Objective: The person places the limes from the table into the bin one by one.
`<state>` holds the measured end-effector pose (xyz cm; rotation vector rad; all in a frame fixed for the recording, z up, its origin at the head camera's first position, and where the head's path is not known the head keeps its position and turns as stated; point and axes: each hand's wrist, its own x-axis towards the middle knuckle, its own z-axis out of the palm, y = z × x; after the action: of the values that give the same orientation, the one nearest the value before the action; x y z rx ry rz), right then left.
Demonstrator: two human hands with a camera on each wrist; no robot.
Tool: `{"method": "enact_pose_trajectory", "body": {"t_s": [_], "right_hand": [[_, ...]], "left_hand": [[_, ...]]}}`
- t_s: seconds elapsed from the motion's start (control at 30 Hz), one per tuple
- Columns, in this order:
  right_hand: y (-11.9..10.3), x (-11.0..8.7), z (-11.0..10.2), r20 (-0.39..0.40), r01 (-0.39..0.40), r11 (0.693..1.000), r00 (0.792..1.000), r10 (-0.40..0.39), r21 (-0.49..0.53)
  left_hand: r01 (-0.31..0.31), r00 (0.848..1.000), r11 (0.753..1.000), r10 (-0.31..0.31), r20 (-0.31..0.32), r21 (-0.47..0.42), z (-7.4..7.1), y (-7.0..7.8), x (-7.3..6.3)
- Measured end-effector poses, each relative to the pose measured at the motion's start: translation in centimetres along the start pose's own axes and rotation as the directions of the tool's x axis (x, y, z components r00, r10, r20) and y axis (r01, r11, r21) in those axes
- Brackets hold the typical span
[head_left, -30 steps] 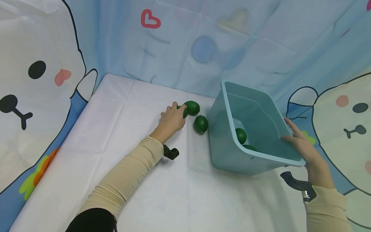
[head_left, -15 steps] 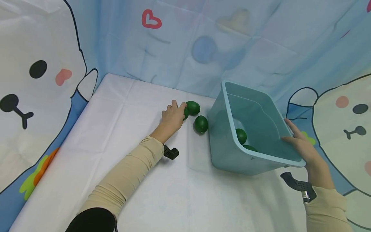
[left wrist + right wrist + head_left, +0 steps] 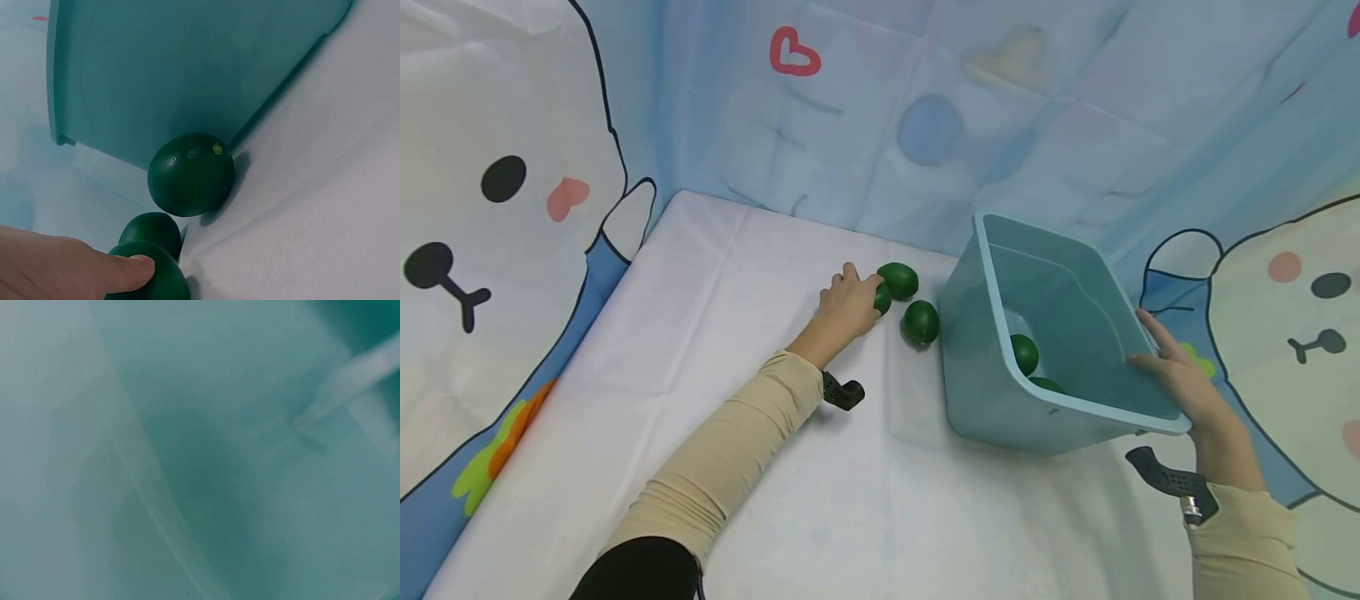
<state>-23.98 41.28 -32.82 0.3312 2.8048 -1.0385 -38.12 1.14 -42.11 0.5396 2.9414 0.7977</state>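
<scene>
My left hand [image 3: 847,306] grips a dark green lime [image 3: 153,281] on the white cloth, its thumb lying on the lime in the left wrist view. Right behind it is a second lime [image 3: 898,282]. A third lime [image 3: 921,323], with a pale stem spot, lies between that hand and the teal plastic bin [image 3: 988,392]. Inside the tilted bin, one lime [image 3: 1024,353] shows, and another [image 3: 1047,384] is partly hidden by the rim. With thumb inside and fingers outside, my right hand [image 3: 1180,379] holds the bin's right rim. The right wrist view holds only blurred teal plastic.
White cloth [image 3: 820,500] covers the table. A blue printed curtain [image 3: 850,125] with cartoon bears hangs behind and at both sides, close to the bin's back. The bin's opening leans toward the right hand.
My left hand has shifted very slightly, and the lime under it has edged a little to the right and nearer. The right hand and the bin have stayed in place.
</scene>
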Motion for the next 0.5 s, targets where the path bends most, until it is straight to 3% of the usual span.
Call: {"method": "enact_pose_trajectory", "body": {"t_s": [0.5], "right_hand": [[-0.06,-0.06,0.04,0.008,-0.007,1.000,1.000,0.008,-0.002]], "left_hand": [[-0.058,0.998,0.998,0.057,0.030,0.007,0.22,-0.07,-0.53]]}}
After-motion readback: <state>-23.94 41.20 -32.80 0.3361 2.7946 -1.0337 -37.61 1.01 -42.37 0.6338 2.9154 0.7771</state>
